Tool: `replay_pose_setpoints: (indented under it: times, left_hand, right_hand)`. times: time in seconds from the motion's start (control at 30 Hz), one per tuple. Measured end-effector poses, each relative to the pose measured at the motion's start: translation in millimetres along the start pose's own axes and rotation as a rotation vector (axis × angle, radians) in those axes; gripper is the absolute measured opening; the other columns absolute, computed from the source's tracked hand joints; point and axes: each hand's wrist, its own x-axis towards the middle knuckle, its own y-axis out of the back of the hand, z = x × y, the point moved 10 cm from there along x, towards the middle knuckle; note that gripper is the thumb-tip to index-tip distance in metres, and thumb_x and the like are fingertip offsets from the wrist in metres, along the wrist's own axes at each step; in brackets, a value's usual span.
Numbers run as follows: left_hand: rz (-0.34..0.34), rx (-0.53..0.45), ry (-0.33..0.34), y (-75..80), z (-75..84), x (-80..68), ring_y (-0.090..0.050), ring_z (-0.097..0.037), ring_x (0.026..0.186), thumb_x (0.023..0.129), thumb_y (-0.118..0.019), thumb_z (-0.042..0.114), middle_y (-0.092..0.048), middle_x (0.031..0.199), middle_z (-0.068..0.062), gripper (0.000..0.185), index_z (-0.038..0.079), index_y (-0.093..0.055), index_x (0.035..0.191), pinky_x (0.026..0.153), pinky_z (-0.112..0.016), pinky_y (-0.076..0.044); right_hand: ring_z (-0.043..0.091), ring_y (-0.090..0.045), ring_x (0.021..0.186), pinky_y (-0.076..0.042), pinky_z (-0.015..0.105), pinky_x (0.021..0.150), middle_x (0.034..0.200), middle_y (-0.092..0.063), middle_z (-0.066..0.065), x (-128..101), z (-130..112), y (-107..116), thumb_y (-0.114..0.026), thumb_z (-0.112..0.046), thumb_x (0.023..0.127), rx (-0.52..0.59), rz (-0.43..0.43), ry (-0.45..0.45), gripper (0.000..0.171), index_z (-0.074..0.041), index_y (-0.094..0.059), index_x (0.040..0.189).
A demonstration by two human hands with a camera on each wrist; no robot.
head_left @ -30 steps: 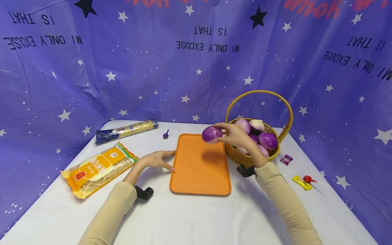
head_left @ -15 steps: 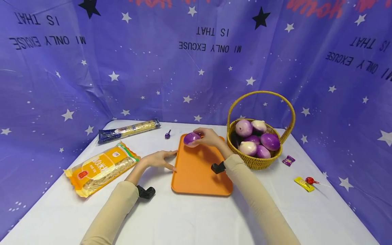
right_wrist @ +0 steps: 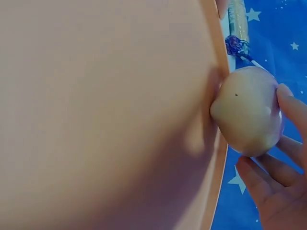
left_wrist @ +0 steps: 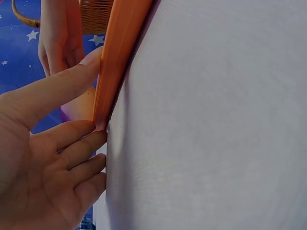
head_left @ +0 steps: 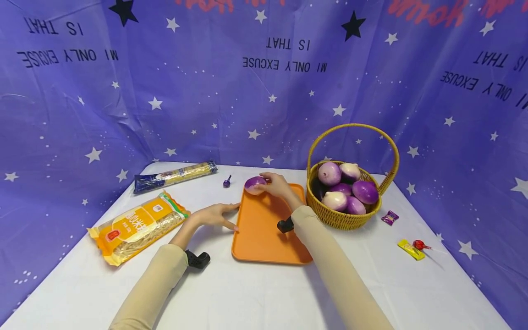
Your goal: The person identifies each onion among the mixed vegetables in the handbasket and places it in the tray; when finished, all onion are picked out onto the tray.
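Now onion [head_left: 254, 184] in right hand [head_left: 277, 184]

We see a smooth, matt orange plastic tray [head_left: 264, 229] on a white, matt cloth-covered table [head_left: 255, 293]. Glossy purple-white onion [head_left: 254, 184], waxy sheen, at far left tray corner. Right: rough woven wicker basket [head_left: 350, 219]. Left: shiny crinkled orange plastic noodle packet [head_left: 136, 227]. Backdrop: creased blue star-printed fabric [head_left: 206, 105].
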Motion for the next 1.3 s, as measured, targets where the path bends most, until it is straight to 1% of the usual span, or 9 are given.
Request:
replay_pose_setpoints:
  times: [0.33, 0.53, 0.77, 0.87, 0.9, 1.0, 1.1, 1.13, 1.3]
  left_hand:
    - [-0.009, 0.002, -0.003, -3.5, 0.7, 2.8, -0.028, -0.038, 0.139, 0.078, -0.079, 0.039, -0.034, 0.151, -0.019, 0.092, 0.006, -0.032, 0.15, 0.115, -0.052, -0.02]
    - [-0.005, -0.002, -0.006, -3.3, 0.9, 1.3, -0.027, -0.039, 0.139, 0.078, -0.079, 0.04, -0.034, 0.151, -0.018, 0.092, 0.006, -0.032, 0.15, 0.114, -0.054, -0.019]
    - [-0.001, 0.018, -0.008, -1.3, 1.3, -1.5, -0.028, -0.042, 0.138, 0.079, -0.078, 0.04, -0.034, 0.15, -0.021, 0.092, 0.004, -0.032, 0.15, 0.114, -0.056, -0.019]
    - [-0.001, 0.011, -0.001, -0.6, 1.5, -2.9, -0.027, -0.041, 0.139, 0.079, -0.078, 0.039, -0.034, 0.151, -0.021, 0.091, 0.005, -0.031, 0.15, 0.114, -0.056, -0.019]
    - [-0.001, 0.007, 0.005, -0.6, 0.8, -3.1, -0.027, -0.041, 0.139, 0.079, -0.078, 0.039, -0.033, 0.151, -0.02, 0.091, 0.005, -0.031, 0.15, 0.114, -0.055, -0.019]
    - [-0.001, 0.005, 0.003, -0.3, 0.8, -3.0, -0.027, -0.041, 0.139, 0.079, -0.078, 0.038, -0.033, 0.151, -0.02, 0.091, 0.005, -0.031, 0.15, 0.114, -0.055, -0.019]
    - [0.002, 0.015, -0.003, 0.1, 0.9, -2.1, -0.027, -0.042, 0.139, 0.079, -0.078, 0.04, -0.033, 0.151, -0.021, 0.092, 0.005, -0.031, 0.15, 0.114, -0.056, -0.019]
    - [0.002, 0.017, -0.003, 0.1, 0.8, -1.8, -0.027, -0.042, 0.139, 0.079, -0.078, 0.04, -0.033, 0.151, -0.021, 0.092, 0.005, -0.031, 0.15, 0.114, -0.056, -0.019]
    - [0.006, 0.023, -0.017, -0.4, 1.7, 0.0, -0.028, -0.042, 0.138, 0.079, -0.078, 0.04, -0.033, 0.15, -0.021, 0.092, 0.005, -0.032, 0.15, 0.113, -0.056, -0.02]
  right_hand:
    - [0.036, -0.057, 0.118, -0.047, 0.041, 0.099, 0.133, -0.057, 0.015, -24.9, -6.9, 22.4, -0.076, -0.021, 0.085, 0.002, 0.005, 0.098, 0.054, -0.004, -0.058, 0.133]
    - [0.037, -0.053, 0.121, -0.047, 0.044, 0.099, 0.131, -0.059, 0.014, -51.4, -20.6, 56.8, -0.079, -0.017, 0.082, 0.016, 0.006, 0.21, 0.054, -0.004, -0.06, 0.13]
    - [0.031, -0.053, 0.121, -0.045, 0.046, 0.101, 0.13, -0.06, 0.009, -89.1, -27.1, 101.7, -0.077, -0.022, 0.084, -0.048, -0.057, 0.228, 0.051, -0.01, -0.06, 0.131]
    - [0.029, -0.059, 0.1, -0.051, 0.038, 0.088, 0.126, -0.061, 0.01, -99.5, -25.6, 119.4, -0.076, -0.023, 0.085, -0.12, -0.085, 0.225, 0.05, -0.01, -0.06, 0.131]
    - [0.028, -0.058, 0.087, -0.05, 0.035, 0.08, 0.113, -0.065, 0.011, -101.7, -24.7, 125.0, -0.075, -0.022, 0.086, -0.147, -0.093, 0.232, 0.05, -0.009, -0.06, 0.131]
    - [0.026, -0.055, 0.083, -0.048, 0.037, 0.076, 0.107, -0.066, 0.013, -104.0, -21.7, 142.9, -0.077, -0.019, 0.084, -0.212, -0.088, 0.247, 0.049, -0.007, -0.061, 0.129]
    - [0.028, -0.061, 0.097, -0.05, 0.046, 0.087, 0.109, -0.068, 0.013, -102.7, -14.8, 159.1, -0.078, -0.019, 0.083, -0.269, -0.07, 0.239, 0.047, -0.006, -0.063, 0.125]
    - [0.03, -0.059, 0.107, -0.048, 0.05, 0.092, 0.12, -0.065, 0.013, -101.5, -11.3, 163.4, -0.079, -0.019, 0.082, -0.277, -0.068, 0.229, 0.046, -0.007, -0.064, 0.125]
    - [0.037, -0.056, 0.115, -0.045, 0.052, 0.096, 0.123, -0.064, 0.014, -93.2, 10.9, 177.3, -0.079, -0.02, 0.082, -0.326, -0.088, 0.201, 0.044, -0.012, -0.066, 0.123]
